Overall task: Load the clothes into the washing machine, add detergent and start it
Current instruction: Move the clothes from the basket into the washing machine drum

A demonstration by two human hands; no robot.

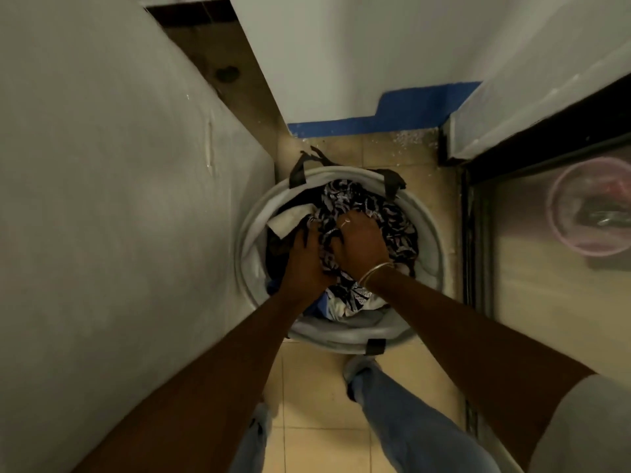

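Head view: left hand and right hand dig curled fingers into the patterned clothes heaped in a round basket on the tiled floor. The fabric looks soft, light and limp, so it is probably best gathered in a deep bunch so that no ends trail.

Dim, warm, soft-focus; wide-angle bending at edges.

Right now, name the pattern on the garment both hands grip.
Black-and-white print on the garment, gripped by left hand and right hand; best in head view.
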